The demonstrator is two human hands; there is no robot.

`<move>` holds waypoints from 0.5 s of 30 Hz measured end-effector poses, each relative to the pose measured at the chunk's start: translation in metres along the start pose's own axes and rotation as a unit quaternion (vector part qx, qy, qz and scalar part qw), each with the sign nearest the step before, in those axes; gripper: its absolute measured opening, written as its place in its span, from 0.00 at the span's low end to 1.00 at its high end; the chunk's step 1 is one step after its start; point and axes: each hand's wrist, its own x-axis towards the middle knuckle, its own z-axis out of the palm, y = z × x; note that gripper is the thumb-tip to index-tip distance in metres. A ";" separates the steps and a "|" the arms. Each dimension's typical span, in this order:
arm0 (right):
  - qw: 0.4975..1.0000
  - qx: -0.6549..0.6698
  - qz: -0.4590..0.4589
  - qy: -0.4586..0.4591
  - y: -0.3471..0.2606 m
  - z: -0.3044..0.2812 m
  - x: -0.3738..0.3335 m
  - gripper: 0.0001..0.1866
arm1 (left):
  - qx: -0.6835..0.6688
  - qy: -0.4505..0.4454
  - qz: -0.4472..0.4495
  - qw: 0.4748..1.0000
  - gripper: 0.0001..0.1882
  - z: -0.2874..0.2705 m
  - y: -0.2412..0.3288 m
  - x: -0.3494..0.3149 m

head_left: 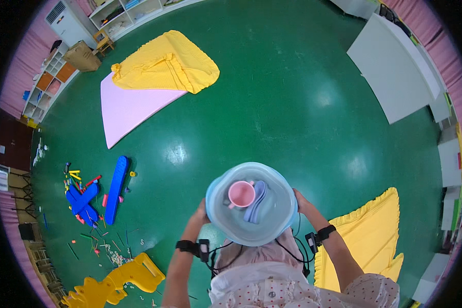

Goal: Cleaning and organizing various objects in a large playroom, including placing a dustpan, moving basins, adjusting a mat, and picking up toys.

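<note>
Between my two hands is a round pale blue basin (223,226), held up in front of my body; a brighter blue edge shows under its rim, perhaps a second basin. My left hand (202,211) grips the left side, its fingers partly hidden beneath. On the opposite side my right hand (303,201) holds the rim. Inside lie a pink two-handled cup (242,194) and some long, rounded lilac-blue pieces (256,203), perhaps spoons, stacked beside it. Black straps with small devices and cables circle both my wrists.
A yellow ruffled cloth (362,236) lies on the green floor at right. Far left, another yellow cloth (169,61) covers part of a pink mat (126,110). Blue planks (117,190), scattered small toys and a yellow plastic piece (133,274) lie at left. A white table (390,66) stands far right.
</note>
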 end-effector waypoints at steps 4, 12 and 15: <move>0.998 -0.018 -0.025 -0.061 -0.057 0.041 -0.025 0.26 | -0.010 0.039 -0.024 0.999 0.29 0.011 0.074 -0.036; 0.991 -0.030 -0.085 -0.095 -0.207 0.045 0.017 0.26 | 0.034 0.002 0.026 0.999 0.29 0.073 0.196 0.003; 0.991 -0.057 -0.098 -0.075 -0.279 0.034 0.043 0.26 | 0.022 -0.008 0.006 1.000 0.28 0.123 0.266 0.017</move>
